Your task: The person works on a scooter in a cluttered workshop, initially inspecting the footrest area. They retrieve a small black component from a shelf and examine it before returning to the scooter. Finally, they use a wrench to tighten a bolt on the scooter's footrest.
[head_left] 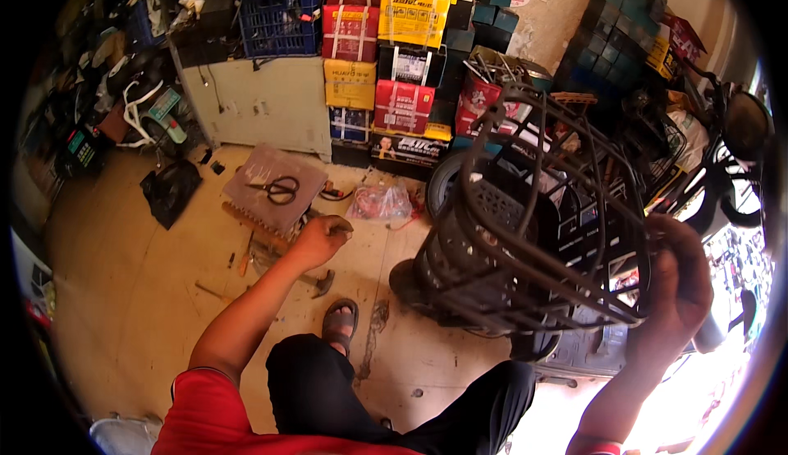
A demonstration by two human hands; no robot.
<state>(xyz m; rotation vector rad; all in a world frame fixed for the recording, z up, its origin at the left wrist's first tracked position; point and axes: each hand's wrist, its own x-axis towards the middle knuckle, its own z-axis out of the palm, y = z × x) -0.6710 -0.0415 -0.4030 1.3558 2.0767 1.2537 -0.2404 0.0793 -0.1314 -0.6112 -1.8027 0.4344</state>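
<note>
My right hand (677, 278) grips the side of a black metal wire basket (550, 262), which is tilted above dark perforated bodywork that it partly hides. My left hand (320, 241) is raised left of the basket with its fingers curled; I cannot make out whether anything is in them. Beyond and below it, scissors (275, 190) lie on a flat brownish board (258, 167). A hammer (320, 282) and an orange-handled tool (245, 262) lie on the floor (148, 307). A clear plastic bag (377, 200) with reddish contents lies behind my left hand.
Stacked red, yellow and black boxes (402, 106) stand at the back beside a grey cabinet (263, 106) topped by a blue crate (279, 24). Clutter with a white frame (135, 110) fills the left. A black bag (168, 188) lies on the floor. Dense goods crowd the right.
</note>
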